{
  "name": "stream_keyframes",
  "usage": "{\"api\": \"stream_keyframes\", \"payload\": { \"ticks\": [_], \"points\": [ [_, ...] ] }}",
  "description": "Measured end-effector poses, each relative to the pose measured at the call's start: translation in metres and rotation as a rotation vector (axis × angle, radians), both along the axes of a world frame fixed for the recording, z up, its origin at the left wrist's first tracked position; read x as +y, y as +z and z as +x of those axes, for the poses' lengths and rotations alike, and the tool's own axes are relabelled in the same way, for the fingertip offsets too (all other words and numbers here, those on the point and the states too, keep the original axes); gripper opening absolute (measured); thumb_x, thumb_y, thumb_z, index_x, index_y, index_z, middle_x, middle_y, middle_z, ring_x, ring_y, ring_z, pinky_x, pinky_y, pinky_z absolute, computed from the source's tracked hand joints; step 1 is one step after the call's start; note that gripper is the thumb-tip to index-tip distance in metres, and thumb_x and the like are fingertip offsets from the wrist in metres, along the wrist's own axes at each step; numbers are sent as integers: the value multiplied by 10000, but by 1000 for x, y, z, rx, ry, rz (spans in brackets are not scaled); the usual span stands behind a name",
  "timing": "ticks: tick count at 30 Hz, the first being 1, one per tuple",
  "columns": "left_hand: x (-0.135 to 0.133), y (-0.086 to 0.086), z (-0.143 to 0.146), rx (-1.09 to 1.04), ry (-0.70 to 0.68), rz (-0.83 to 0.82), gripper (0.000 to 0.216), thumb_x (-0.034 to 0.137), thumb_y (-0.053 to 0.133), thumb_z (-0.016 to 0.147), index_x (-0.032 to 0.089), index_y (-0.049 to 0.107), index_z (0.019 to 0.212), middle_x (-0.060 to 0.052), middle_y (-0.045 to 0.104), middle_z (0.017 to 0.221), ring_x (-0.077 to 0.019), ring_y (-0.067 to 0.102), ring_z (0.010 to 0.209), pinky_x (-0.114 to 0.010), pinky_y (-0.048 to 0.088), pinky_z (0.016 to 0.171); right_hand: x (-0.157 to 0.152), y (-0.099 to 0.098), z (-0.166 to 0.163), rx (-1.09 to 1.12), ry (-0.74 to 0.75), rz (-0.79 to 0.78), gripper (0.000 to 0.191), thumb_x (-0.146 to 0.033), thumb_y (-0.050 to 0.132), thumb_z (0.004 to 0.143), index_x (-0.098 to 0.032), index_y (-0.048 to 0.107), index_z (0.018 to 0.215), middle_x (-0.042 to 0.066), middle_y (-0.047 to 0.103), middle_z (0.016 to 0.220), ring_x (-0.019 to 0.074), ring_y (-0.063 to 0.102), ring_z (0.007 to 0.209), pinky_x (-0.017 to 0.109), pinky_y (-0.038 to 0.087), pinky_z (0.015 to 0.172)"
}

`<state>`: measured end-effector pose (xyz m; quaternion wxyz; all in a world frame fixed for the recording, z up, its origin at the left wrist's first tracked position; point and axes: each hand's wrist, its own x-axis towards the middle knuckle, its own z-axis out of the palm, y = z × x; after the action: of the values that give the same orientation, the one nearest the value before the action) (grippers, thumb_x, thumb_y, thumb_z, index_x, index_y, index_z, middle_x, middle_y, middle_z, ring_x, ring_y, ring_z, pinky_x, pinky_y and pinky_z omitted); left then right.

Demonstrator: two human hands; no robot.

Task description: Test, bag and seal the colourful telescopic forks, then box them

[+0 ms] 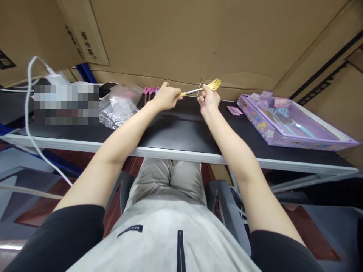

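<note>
A small back-scratcher [198, 89] with a yellow claw head, a thin metal shaft and a yellow grip is held above the far edge of the black table [176, 128]. My left hand [166, 97] is closed around its yellow handle end. My right hand [208, 99] is closed just under the claw head, pinching the shaft or something small on it that I cannot make out. Behind my left hand lie a few pink claw-headed scratchers [150, 90].
A crumpled clear plastic bag [119, 105] lies left of my hands, with a white charger and cable [36, 75] further left. A small pink card [234, 110] and a purple toy box [286, 121] sit on the right. Cardboard boxes [198, 37] wall the back.
</note>
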<state>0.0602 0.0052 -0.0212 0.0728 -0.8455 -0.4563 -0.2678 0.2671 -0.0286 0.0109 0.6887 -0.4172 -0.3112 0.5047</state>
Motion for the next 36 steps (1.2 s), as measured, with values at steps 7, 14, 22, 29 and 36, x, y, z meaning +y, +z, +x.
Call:
{"api": "stream_keyframes", "payload": {
  "ticks": [7, 14, 22, 29, 36],
  "points": [
    [-10, -8, 1, 33, -57, -19, 301, 401, 580, 1033, 185, 780, 970, -103, 767, 836, -295, 728, 888, -437, 486, 961, 3, -16, -1, -82, 99, -21, 486, -278, 866, 951, -225, 431, 742, -139, 404, 521, 14, 336, 418, 110, 296, 417],
    [-19, -11, 1, 29, -22, -60, 363, 478, 597, 1006, 193, 821, 987, -108, 777, 821, -307, 747, 886, -376, 481, 818, 3, -20, 0, -225, 103, -27, 508, -475, 928, 888, -229, 495, 790, -123, 477, 544, 28, 405, 420, 133, 322, 422],
    [-23, -16, 8, -61, -45, -75, 399, 531, 602, 1002, 216, 846, 998, -93, 780, 781, -292, 748, 850, -391, 506, 837, -1, -21, -1, -380, 105, -7, 400, -341, 918, 887, -227, 539, 823, -98, 561, 677, 40, 506, 516, 137, 369, 480],
    [-24, -20, 18, -155, 7, -79, 370, 488, 606, 1016, 210, 847, 989, -95, 787, 768, -286, 743, 848, -389, 509, 840, -3, -33, -11, -490, 196, 22, 240, -193, 869, 869, -230, 659, 977, -44, 732, 871, 89, 688, 725, 179, 549, 668],
    [-21, -27, 35, -229, 88, -98, 313, 388, 607, 1022, 169, 831, 1035, -126, 829, 898, -298, 759, 943, -383, 544, 888, -6, -41, -21, -445, 310, -10, 566, -211, 775, 940, -273, 647, 1488, -30, 776, 908, 120, 752, 805, 269, 645, 831]
  ]
}}
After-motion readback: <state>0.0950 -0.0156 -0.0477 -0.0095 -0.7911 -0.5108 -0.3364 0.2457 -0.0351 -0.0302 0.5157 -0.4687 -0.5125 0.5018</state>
